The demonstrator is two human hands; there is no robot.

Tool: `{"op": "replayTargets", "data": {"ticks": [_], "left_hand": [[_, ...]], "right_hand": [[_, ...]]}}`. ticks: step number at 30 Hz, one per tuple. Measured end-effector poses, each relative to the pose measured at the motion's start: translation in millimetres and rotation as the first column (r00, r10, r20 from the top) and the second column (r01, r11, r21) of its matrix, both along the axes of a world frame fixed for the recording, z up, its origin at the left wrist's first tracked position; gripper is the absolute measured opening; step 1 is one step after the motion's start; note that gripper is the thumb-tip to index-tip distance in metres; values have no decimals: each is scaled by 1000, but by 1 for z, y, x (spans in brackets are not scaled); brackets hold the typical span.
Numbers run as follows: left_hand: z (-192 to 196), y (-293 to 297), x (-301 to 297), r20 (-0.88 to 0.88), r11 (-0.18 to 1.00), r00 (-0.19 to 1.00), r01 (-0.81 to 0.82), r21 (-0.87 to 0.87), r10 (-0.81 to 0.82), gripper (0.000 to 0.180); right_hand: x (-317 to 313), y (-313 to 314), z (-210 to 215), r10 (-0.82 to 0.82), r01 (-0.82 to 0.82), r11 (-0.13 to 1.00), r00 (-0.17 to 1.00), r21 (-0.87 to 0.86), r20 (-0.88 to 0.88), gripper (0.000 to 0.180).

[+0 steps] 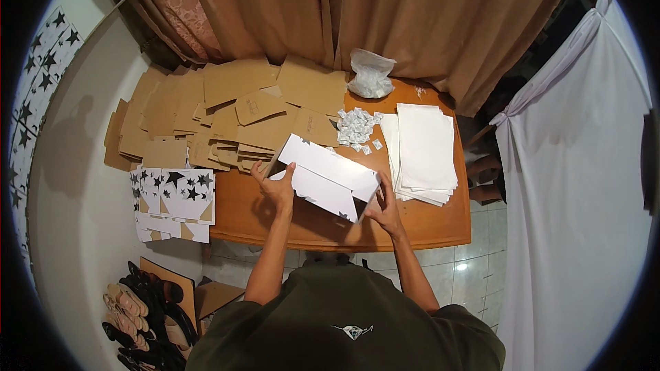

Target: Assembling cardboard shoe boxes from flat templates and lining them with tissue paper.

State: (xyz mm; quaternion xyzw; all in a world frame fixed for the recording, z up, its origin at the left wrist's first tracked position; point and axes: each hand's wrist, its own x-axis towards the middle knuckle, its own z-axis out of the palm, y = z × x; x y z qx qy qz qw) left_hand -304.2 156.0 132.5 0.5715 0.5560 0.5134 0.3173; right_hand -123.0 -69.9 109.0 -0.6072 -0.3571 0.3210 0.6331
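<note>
A long white cardboard box (323,178) with a few black stars is between my two hands, tilted above the front part of the wooden table. My left hand (278,187) is closed on its left end, the thumb along the near side. At the other end my right hand (386,211) grips the box, thumb below and fingers at the upper corner. A dark gap shows near the right end, between the white panels. What lies inside the box is hidden.
Flat brown cardboard pieces (227,82) cover the table's back left. White star-printed cardboard (180,192) lies at the left edge. Small white packets (357,126) sit below a clear plastic bag (372,72). White paper sheets (426,148) are stacked right. Shoes (148,309) stand lower left.
</note>
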Motion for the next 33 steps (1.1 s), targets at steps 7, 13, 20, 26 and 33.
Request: {"op": "replayTargets", "data": {"ticks": [7,13,20,26,33], "left_hand": [[22,-16,-12,-6,969,975,223,104,-223,67],[50,-51,-43,-170,902,886,424,-79,-432,67],[8,-59,-57,-268,911,875,413,-24,-403,64],[71,-54,-61,-260,889,851,431,-153,-457,61],[99,-26,-53,-512,862,698,452,-229,-501,64]], "right_hand": [[15,36,27,-97,121,990,956,-73,276,108],[31,42,58,-19,80,989,907,-128,421,101],[21,42,40,40,89,969,865,-232,500,103],[28,40,90,128,66,926,872,-372,473,103],[50,59,95,235,-51,805,942,-591,238,97]]}}
